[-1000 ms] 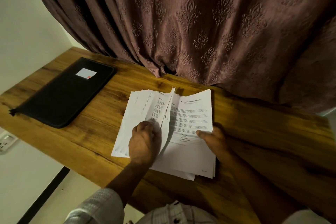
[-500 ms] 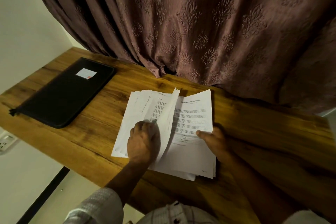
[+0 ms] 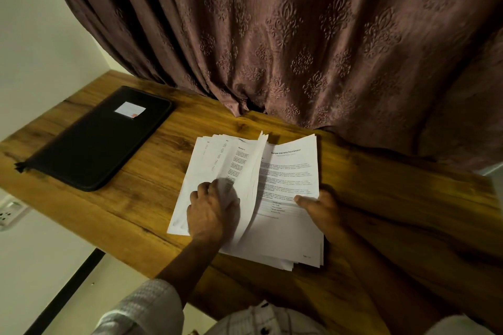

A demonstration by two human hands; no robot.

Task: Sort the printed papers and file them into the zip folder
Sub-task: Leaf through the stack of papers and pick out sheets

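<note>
Head view: one patterned curtain (image 3: 299, 35) hangs behind one wooden table (image 3: 394, 212). One black zip folder (image 3: 95, 141) lies flat at the table's left, well apart from one fanned pile of printed papers (image 3: 288, 171) at centre. Of two hands, the left hand (image 3: 212, 215) curls its fingers on a raised sheet, and the right hand (image 3: 324, 209) pins the pile's right edge with its thumb.

- I have one view: the head camera, worn above the near edge of the table (image 3: 136, 198).
- It faces forward and down, wide-angle.
- Close range: left hand (image 3: 212, 212) and right hand (image 3: 321, 209) sit lower middle, on the papers (image 3: 288, 226).
- The upper frame reaches the curtain (image 3: 299, 35); the wall (image 3: 40, 35) is at left.
</note>
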